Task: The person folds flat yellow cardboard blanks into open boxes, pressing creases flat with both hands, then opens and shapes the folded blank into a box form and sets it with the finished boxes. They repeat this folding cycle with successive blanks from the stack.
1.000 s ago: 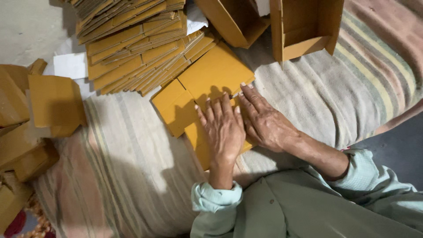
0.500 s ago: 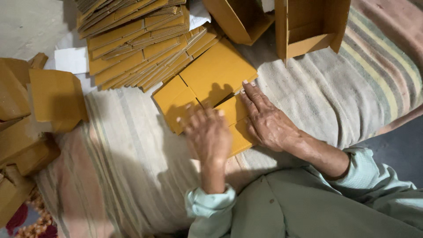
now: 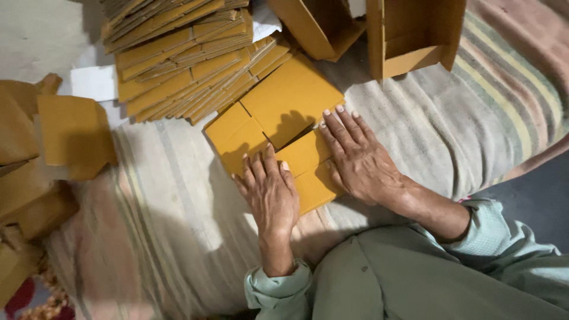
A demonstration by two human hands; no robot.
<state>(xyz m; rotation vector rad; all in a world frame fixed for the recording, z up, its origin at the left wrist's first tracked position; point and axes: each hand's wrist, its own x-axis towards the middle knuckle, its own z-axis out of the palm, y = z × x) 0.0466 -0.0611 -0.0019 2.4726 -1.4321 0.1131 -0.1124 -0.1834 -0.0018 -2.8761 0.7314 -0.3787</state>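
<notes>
A flat yellow cardboard box blank (image 3: 284,112) lies unfolded on a striped blanket (image 3: 178,219) in front of me. My left hand (image 3: 269,192) rests palm down on its near flaps, fingers together. My right hand (image 3: 358,157) presses flat on the flaps to the right, fingers spread and pointing away from me. Neither hand grips anything; both lie on the cardboard. Pale green sleeves cover my wrists.
A fanned stack of flat yellow blanks (image 3: 178,59) lies beyond the hands. Two folded open boxes (image 3: 415,35) stand at the top right. More folded boxes (image 3: 53,142) pile up at the left. White paper (image 3: 92,83) lies by the stack.
My left hand slid toward me and leftward over the near flaps, then moved back up a little. My right hand stayed pressed on the cardboard.
</notes>
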